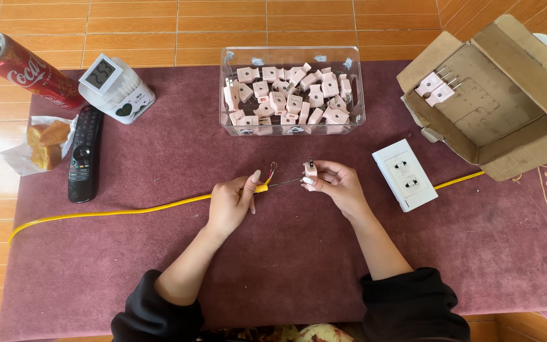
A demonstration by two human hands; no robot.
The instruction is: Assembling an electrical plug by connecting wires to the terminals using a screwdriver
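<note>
At frame centre, the yellow cable [159, 207] is pinched by the left hand [230, 202]; the pink plug [310, 170] is gripped by the right hand [338, 185] fingers [314, 180].

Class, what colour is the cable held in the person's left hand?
Yellow: the cable in the left hand, seen in the head view.

left hand [229, 204] pinching yellow cable [128, 211], right hand [335, 185] holding plug [311, 170]
</note>
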